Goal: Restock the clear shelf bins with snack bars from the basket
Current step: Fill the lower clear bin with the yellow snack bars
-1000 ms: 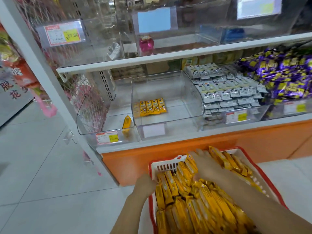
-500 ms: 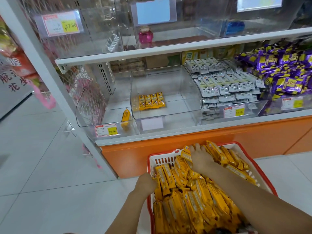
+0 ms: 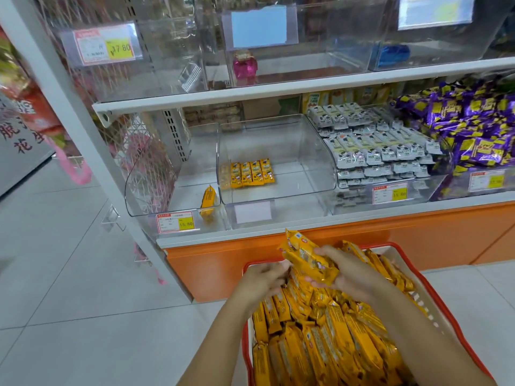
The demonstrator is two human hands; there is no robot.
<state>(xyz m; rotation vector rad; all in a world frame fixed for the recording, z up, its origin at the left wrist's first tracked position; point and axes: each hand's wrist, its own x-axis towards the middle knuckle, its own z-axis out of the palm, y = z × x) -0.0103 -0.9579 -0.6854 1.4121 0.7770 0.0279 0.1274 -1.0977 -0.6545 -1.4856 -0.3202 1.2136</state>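
While both forearms extend forward over the red basket (image 3: 387,244), the right hand (image 3: 351,271) sits above the heap, fingers and thumb wrapped around a bundle of yellow snack bars (image 3: 306,257) tilted up-left. The left hand (image 3: 262,277), fingers curled, is at the bundle's lower edge; blur hides whether it grips. Four matching bars (image 3: 252,174) lie in the middle clear bin (image 3: 306,151).

head view, downward, near shelf (image 3: 306,90)

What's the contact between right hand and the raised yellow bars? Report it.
Touching. Head view shows the right hand curled around the raised yellow bars, gripping them.
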